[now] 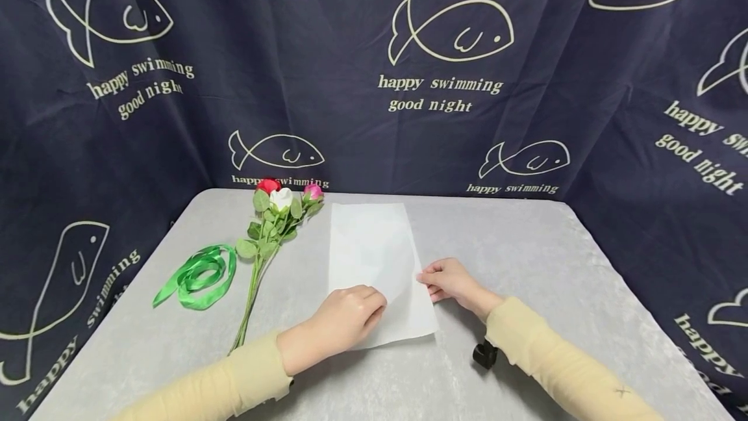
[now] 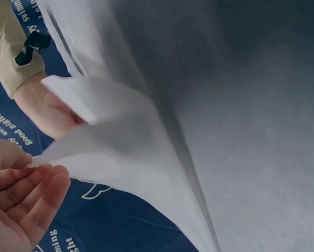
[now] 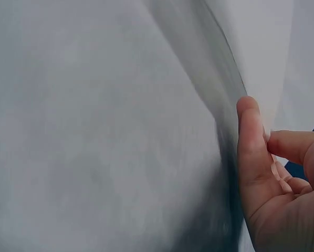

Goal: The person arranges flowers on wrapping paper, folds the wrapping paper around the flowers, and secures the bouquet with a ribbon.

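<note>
A white sheet of paper [image 1: 368, 245], its layers folded over, lies in the middle of the table. My left hand [image 1: 345, 314] is over its lower left part. In the left wrist view the thumb and fingertips of the left hand [image 2: 28, 194] pinch a lifted, curving flap of paper [image 2: 131, 142]. At the sheet's right edge, my right hand [image 1: 452, 281] grips the border between thumb and fingers. The right wrist view shows the right hand [image 3: 267, 178] pinching that edge, with a raised fold of paper [image 3: 199, 63] beside it.
Left of the paper lie artificial roses: a red rose [image 1: 269, 185], a white rose [image 1: 281, 199] and a pink rose [image 1: 313, 191], with long green stems [image 1: 252, 291]. A loosely coiled green ribbon [image 1: 201, 281] is farther left. A dark blue fish-print curtain [image 1: 362, 148] surrounds the grey table [image 1: 508, 239].
</note>
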{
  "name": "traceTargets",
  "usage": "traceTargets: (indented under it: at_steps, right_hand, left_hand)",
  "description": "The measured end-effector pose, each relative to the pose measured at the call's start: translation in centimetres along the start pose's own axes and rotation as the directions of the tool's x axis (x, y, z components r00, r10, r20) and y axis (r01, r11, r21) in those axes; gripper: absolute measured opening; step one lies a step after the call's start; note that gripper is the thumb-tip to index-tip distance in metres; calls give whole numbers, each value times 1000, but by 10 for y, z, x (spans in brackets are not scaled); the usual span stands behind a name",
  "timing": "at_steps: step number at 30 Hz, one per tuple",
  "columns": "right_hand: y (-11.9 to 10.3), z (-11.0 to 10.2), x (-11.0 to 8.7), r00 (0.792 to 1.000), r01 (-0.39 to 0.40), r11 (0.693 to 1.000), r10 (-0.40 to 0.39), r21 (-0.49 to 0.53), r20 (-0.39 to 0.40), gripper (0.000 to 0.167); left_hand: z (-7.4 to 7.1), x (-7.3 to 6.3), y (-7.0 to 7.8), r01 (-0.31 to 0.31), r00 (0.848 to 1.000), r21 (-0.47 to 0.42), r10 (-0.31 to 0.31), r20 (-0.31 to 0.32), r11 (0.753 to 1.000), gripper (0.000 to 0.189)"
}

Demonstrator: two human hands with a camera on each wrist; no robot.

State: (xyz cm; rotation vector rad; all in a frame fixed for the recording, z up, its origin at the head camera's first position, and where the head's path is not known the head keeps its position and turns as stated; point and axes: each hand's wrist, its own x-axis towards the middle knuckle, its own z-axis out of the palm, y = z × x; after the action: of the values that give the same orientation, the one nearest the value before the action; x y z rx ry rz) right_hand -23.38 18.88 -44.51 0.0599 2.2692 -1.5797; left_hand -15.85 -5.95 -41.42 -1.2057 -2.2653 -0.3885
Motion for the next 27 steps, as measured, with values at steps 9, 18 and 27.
traceTargets:
  at_steps: [9,18,27]
  right_hand:
    - [9,-23,-5,998,-5,999,2,-47,-67,23]
    - [16,-44,-13,998,26,998,-28,-49,-49,21]
    - [21,-62,-13,994,-11,994,-1,-111,-113,26]
  left_hand:
    - [-9,-3,0,22,995,-19,-24,-98,1000,9]
    - [-18,-17,-2,142,977,-134,-161,-142,981,11]
    - [-27,-38,-10,268,946,-187,-295,-134,945,22]
